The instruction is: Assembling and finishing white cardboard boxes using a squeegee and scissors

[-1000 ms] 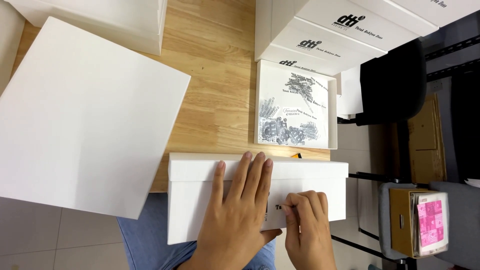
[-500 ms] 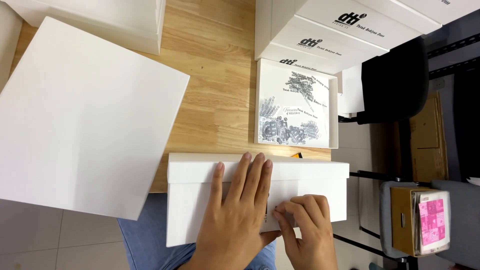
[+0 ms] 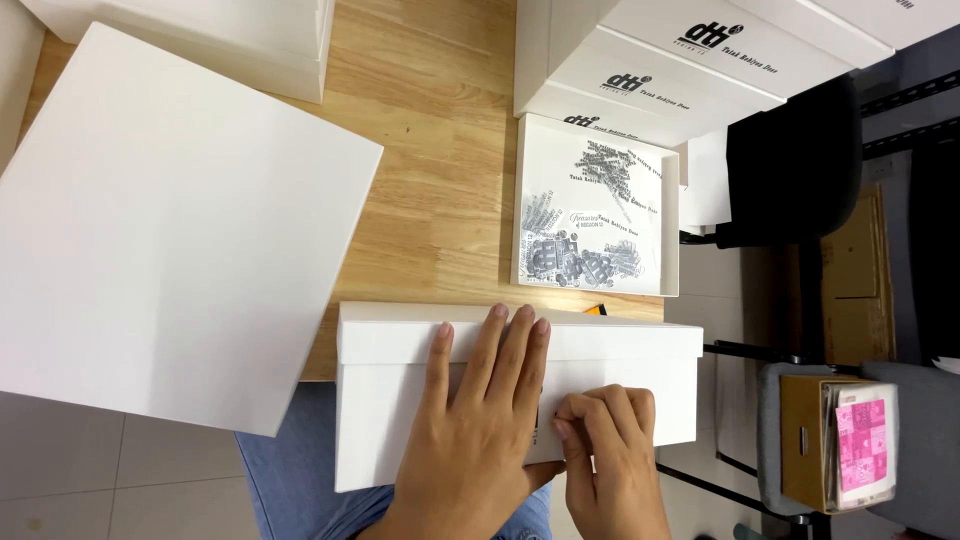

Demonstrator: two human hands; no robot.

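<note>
Pressing flat on the white box (image 3: 400,400), which rests on the person's lap at the wooden surface (image 3: 440,180) edge, the left hand (image 3: 480,420) steadies it; the right hand (image 3: 610,450), grip clenched, pinches a small dark sticker (image 3: 540,418) onto its side. Loose stickers remain in the tray (image 3: 672,200), so labelling looks partway done.

The white lidded box (image 3: 400,400) at the table's near edge serves as landmark; beyond it a strip of bare wooden table (image 3: 440,180) runs away, open for a hand to pass; to the far left of the box a large white square box (image 3: 170,230) blocks that side; just beyond its right end an open shallow tray of printed stickers (image 3: 597,205) stands close; stacked white boxes (image 3: 680,60) wall the far right; another white box (image 3: 240,30) closes the far left corner.
</note>
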